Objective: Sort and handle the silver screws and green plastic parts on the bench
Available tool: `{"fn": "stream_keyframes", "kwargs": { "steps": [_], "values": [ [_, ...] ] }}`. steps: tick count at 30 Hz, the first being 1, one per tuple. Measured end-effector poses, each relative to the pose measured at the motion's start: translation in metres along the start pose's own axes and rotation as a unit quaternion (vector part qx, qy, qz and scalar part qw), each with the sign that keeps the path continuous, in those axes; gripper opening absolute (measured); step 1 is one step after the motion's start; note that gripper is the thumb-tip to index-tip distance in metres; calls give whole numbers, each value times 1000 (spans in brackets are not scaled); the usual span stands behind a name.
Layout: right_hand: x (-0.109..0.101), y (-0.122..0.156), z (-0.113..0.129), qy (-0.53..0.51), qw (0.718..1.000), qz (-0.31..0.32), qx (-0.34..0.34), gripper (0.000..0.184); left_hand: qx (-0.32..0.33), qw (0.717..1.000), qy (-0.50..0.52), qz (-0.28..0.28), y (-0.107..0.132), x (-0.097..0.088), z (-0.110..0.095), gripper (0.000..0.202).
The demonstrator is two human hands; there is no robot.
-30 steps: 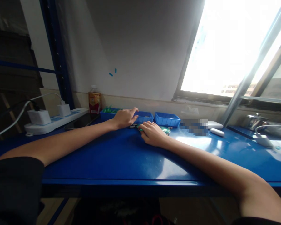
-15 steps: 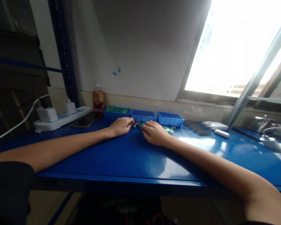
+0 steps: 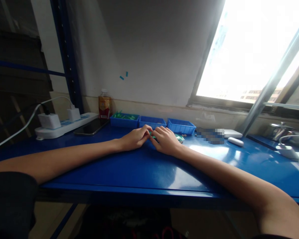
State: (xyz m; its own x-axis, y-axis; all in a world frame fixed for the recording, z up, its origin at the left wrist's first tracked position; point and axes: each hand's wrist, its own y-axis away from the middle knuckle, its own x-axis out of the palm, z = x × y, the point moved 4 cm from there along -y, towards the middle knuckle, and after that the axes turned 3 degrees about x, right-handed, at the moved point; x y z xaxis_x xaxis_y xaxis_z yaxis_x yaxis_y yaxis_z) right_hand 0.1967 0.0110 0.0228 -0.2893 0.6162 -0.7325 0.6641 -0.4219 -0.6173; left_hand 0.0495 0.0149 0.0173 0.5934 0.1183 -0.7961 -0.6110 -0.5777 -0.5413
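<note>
My left hand (image 3: pixel 134 139) and my right hand (image 3: pixel 165 141) meet over the blue table, fingertips close together. A small green piece (image 3: pixel 152 134) shows between them, held in the bent fingers of my right hand; its kind is too small to tell. The fingers of my left hand are pinched at its near side, and whatever they hold is hidden. Beside my right wrist lies a little heap of green and clear pieces (image 3: pixel 179 138), partly covered by the hand. Behind the hands stand three blue bins; the left bin (image 3: pixel 124 122) holds green pieces.
The middle bin (image 3: pixel 152 122) and right bin (image 3: pixel 181 126) line the wall. To the left are a phone (image 3: pixel 91 126), a power strip (image 3: pixel 49 132) with plugs, and a drink bottle (image 3: pixel 104 104). A white case (image 3: pixel 235 141) and a metal pot (image 3: pixel 281 131) stand right.
My left hand has moved right from beside a small dark and light item to meet my right hand, its fingers now at the green piece. My right hand stays nearly in place.
</note>
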Motion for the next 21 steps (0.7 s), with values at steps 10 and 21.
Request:
{"fn": "stream_keyframes", "kwargs": {
  "steps": [10,21],
  "values": [
    [4,-2,-3,-3,1000,5,25,28,-36,990,-134,12,-2,-3,-1,22],
    [1,-1,3,-117,993,-18,-15,16,-22,992,-113,47,-4,-5,-5,35]
  ]
}}
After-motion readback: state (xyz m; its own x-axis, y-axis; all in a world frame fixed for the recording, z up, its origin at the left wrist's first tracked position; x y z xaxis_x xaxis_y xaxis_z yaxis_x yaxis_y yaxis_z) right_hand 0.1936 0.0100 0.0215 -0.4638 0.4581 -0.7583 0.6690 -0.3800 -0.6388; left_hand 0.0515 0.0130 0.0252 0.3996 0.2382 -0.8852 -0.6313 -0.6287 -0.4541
